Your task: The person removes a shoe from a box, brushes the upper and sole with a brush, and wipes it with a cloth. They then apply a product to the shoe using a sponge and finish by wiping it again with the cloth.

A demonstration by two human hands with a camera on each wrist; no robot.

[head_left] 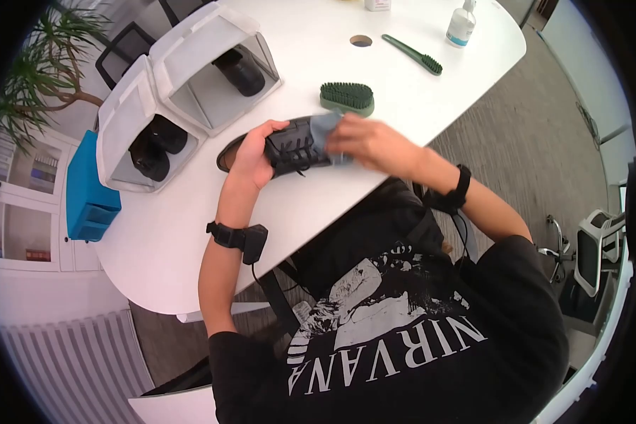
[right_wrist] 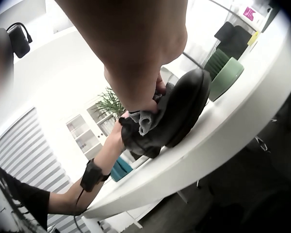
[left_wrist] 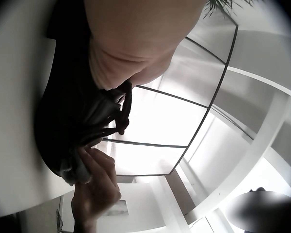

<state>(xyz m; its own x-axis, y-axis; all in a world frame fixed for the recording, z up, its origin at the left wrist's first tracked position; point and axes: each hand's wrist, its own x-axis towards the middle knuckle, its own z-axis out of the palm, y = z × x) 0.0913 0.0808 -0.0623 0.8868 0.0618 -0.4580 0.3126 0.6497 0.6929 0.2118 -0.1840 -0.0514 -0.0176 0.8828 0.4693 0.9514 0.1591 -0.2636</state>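
Note:
A black lace-up shoe (head_left: 285, 160) lies along the white table in the head view, toe to the right. My left hand (head_left: 253, 157) grips it around the ankle opening, close to the heel. At the toe end, my right hand (head_left: 374, 145) holds a grey-blue cloth (head_left: 323, 130) against the leather; the hand looks blurred. The right wrist view shows the cloth bunched under the fingers, beside the rounded toe of the shoe (right_wrist: 188, 99). In the left wrist view the dark shoe (left_wrist: 63, 111) fills the left, its laces hanging loose.
Just beyond the shoe sits a green scrub brush (head_left: 346, 100), bristles up. A long-handled green brush (head_left: 413, 55) and a pump bottle (head_left: 461, 30) stand farther right. Two open shoe boxes (head_left: 164, 79) with dark footwear inside are at the left, near a blue box (head_left: 92, 194).

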